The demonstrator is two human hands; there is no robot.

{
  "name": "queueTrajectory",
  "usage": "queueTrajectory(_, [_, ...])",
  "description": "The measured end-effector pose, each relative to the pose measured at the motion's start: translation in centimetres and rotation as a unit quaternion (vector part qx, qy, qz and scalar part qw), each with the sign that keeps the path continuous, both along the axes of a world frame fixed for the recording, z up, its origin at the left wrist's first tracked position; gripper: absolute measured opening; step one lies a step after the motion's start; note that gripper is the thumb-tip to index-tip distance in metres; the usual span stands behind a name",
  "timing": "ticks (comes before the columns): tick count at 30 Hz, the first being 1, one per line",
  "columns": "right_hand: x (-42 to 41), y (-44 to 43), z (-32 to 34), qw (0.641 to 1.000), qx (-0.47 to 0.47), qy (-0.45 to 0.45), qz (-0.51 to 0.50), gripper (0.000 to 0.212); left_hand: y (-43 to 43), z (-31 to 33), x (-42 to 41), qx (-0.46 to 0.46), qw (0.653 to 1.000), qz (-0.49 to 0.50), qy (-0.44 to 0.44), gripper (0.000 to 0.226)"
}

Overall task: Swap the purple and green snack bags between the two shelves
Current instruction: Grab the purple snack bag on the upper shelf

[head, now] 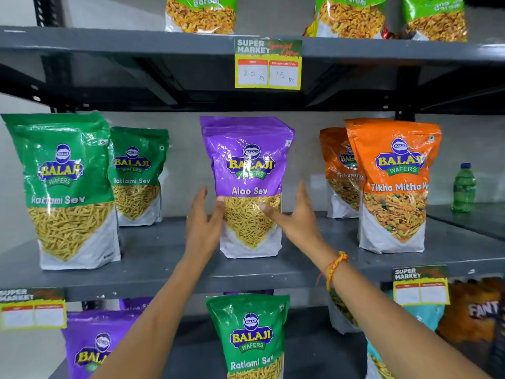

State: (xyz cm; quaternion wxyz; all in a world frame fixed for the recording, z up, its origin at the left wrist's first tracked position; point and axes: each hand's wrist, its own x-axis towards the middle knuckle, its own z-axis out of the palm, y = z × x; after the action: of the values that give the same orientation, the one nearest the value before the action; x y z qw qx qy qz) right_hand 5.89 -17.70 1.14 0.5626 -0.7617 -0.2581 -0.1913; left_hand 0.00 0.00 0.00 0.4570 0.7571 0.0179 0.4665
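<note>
Purple snack bag (247,184), glossy plastic pouch, printed "Balaji Wafers Aloo Sev", thin yellow sev visible through a clear window, stood upright on the middle shelf (153,269). Left hand (203,224) and right hand (293,217) flanked it, fingers spread, thumbs touching its front. Green snack bag (250,335), "Ratlami Sev", stood on the shelf below.

Two bare forearms rise from the bottom of the frame, uncovered by any sleeve as far as the picture's lower edge. The left hand (203,228) wears no ring, watch or band. The right hand (296,218) is likewise ringless, but its wrist carries a braided thread bracelet (334,268) in yellow and orange, with a thin red strand looping loose beside it. Both hands show short, unpainted thumbnails.
</note>
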Motion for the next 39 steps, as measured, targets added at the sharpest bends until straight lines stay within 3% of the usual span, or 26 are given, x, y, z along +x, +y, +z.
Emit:
queueTrajectory(2, [0.9, 0.0, -0.2, 0.994, 0.041, 0.079, 0.066, 0.099, 0.4, -0.3, 0.6, -0.093, 0.988, -0.111, 0.05, 0.049])
queueTrajectory(4, [2.0, -0.2, -0.7, 0.987, 0.026, 0.098, 0.128, 0.073, 0.8, -0.6, 0.9, -0.105, 0.972, -0.185, 0.098, 0.021])
queueTrajectory(6, [2.5, 0.0, -1.0, 0.983, 0.018, 0.088, 0.16, 0.046, 1.1, -0.9, 1.4, -0.113, 0.962, -0.224, 0.108, 0.02])
queueTrajectory(8, [2.3, 0.0, -0.9, 0.983, 0.042, 0.079, 0.16, 0.04, 1.3, -1.2, 1.5, -0.106, 0.965, -0.222, 0.086, 0.026])
queueTrajectory(15, [0.4, -0.6, -0.9, 0.98, 0.095, 0.087, 0.152, 0.04, 0.4, -0.9, -0.7, -0.124, 0.967, -0.216, 0.057, 0.034])
queueTrajectory(22, [-6.5, -1.1, -0.5, 0.974, 0.119, 0.05, 0.186, 0.035, 0.1, -0.8, -8.2, -0.112, 0.97, -0.212, 0.029, 0.034])
queueTrajectory(28, [-13.4, -1.3, -2.6, 0.968, 0.113, 0.066, 0.214, 0.061, 0.0, -3.2, -16.6, -0.142, 0.969, -0.203, 0.009, 0.043])
queueTrajectory(35, [-18.0, -0.7, -11.7, 0.951, 0.107, 0.137, 0.257, 0.048, 1.8, -10.9, -23.1, -0.141, 0.969, -0.175, 0.108, 0.037])
queueTrajectory(39, [-17.9, 0.7, -17.7, 0.938, 0.084, 0.204, 0.266, 0.056, 3.2, -16.2, -24.5, -0.167, 0.956, -0.154, 0.184, 0.036])
